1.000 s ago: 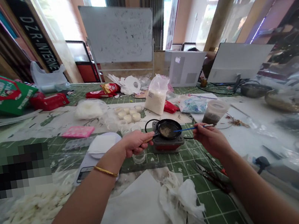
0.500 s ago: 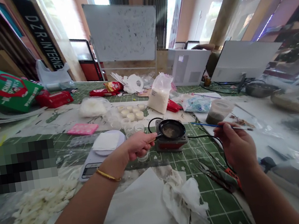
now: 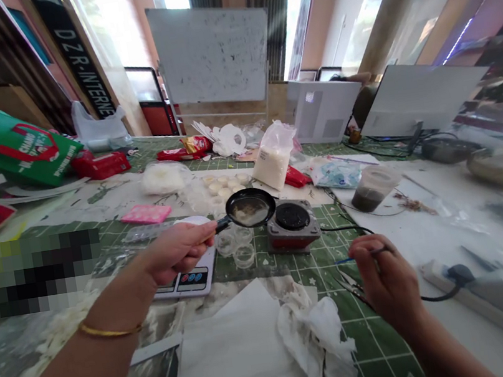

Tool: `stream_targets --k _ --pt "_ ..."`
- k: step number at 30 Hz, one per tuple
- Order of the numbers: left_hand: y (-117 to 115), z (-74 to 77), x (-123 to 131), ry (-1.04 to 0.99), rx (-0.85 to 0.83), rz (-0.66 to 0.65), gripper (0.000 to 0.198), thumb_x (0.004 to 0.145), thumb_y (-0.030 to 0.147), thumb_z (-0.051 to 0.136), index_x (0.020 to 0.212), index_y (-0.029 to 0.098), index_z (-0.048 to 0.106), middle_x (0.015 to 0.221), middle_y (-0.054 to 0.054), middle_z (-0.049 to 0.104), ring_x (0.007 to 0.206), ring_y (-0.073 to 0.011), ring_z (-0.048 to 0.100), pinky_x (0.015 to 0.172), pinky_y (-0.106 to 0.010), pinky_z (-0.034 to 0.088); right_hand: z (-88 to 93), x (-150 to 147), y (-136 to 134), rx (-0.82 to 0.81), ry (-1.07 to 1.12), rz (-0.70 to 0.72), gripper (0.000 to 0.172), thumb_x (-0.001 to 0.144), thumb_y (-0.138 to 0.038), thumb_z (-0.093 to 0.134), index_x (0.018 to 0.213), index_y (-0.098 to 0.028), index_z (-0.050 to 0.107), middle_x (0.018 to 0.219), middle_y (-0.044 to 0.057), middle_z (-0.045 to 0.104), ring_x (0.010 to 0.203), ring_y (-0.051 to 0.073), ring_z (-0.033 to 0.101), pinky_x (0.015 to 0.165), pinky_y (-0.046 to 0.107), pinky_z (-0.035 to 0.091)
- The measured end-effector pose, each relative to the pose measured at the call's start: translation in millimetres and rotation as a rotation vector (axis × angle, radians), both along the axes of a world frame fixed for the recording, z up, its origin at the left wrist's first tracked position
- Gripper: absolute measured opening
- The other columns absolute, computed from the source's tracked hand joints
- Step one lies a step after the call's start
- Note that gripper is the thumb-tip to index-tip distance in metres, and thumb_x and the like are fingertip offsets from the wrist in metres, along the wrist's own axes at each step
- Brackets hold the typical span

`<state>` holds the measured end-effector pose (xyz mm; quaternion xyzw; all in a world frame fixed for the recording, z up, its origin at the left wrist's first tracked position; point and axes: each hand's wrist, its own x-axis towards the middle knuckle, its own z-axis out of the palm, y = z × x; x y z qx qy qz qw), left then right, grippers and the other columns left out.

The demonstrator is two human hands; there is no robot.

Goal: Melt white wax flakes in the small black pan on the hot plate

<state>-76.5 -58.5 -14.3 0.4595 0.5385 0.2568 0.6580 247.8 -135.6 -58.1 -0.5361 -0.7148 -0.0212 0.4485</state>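
My left hand (image 3: 176, 249) grips the handle of a small black pan (image 3: 250, 207) and holds it in the air, above two small clear cups (image 3: 236, 245) and to the left of a little red-based hot plate (image 3: 293, 225). A brownish melt lies in the pan. My right hand (image 3: 383, 279) is closed on a thin blue-tipped stick (image 3: 360, 255), low over the green cutting mat (image 3: 335, 277). A white digital scale (image 3: 190, 276) sits under my left hand.
Crumpled tissue (image 3: 317, 342) and white paper (image 3: 232, 355) lie at the front. Scissors (image 3: 355, 283), a power strip (image 3: 459, 283), a lidded cup of brown stuff (image 3: 371, 186), a bag of white granules (image 3: 275, 156), small white moulds (image 3: 225, 185) and white flakes (image 3: 57, 312) crowd the table.
My left hand has lifted the pan off the hot plate and carried it left over the clear cups. My right hand has drawn the stick back and down toward me.
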Motion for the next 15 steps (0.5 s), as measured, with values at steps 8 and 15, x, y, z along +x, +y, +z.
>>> stream_targets --k 8,15 --pt "-18.4 -19.5 -42.9 -0.023 -0.042 0.083 0.038 0.07 0.051 0.056 0.066 0.016 0.044 0.046 0.011 0.017 0.037 0.0001 0.007 0.033 -0.014 0.003 -14.7 -34.6 4.9 -0.246 -0.382 0.154 0.021 0.086 -0.027 0.037 0.085 -0.019 0.056 0.077 0.005 0.057 0.073 0.016 0.053 0.067 0.03 0.042" --pt "-23.9 -30.4 -45.0 0.035 -0.05 0.099 0.04 0.068 0.054 0.056 0.064 0.015 0.044 0.046 0.01 0.019 0.039 -0.0011 0.008 0.035 -0.015 0.003 -24.3 -41.1 2.5 -0.421 -0.443 0.12 0.025 0.084 -0.038 0.041 0.098 -0.021 0.053 0.083 0.005 0.058 0.076 0.018 0.055 0.066 0.032 0.043"
